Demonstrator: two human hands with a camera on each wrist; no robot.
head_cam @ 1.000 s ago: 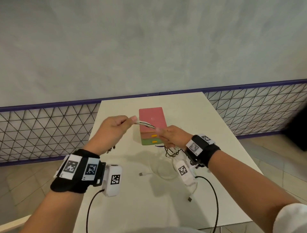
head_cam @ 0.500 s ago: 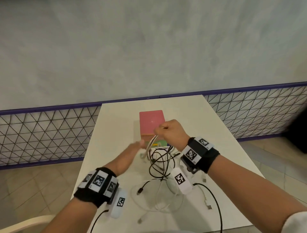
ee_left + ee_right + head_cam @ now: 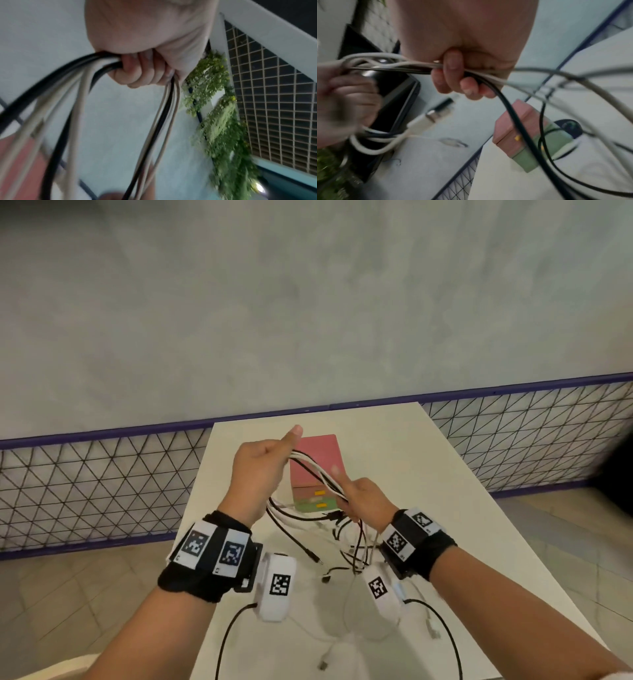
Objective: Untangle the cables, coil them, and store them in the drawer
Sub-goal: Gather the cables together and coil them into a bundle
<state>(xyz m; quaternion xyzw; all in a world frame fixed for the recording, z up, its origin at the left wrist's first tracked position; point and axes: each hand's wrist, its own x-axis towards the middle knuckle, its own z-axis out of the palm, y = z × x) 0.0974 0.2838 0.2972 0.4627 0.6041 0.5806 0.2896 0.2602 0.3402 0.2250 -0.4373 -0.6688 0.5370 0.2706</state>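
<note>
Nearest you, loose ends of the cables (image 3: 329,556) trail down onto the white table (image 3: 428,474) below and between your wrists; black and white strands cross there in a tangle, and 1 white plug lies on the tabletop close to your body.

Your right hand (image 3: 366,498) is closed round the bundle, with the fingers (image 3: 452,75) curled over black and white strands together. From that grip the strands hang to the table below your right wrist. In the right wrist view, a white plug and a dark plug dangle just beside those fingers, blurred.

Your left hand (image 3: 260,467) is higher and a little farther out, also fisted round the bundle, its thumb raised. The left wrist view shows its fingers (image 3: 137,73) wrapped tight on several black and pale strands, which leave the fist on both sides and droop in loops.

Between your 2 hands the bundle runs taut, sloping from the left hand down to the right.

Just beyond your hands stands the small drawer box (image 3: 317,470) on the table, pink on top with a pink drawer and a green drawer below, each with a yellow handle. The bundle crosses in front of it.
</note>
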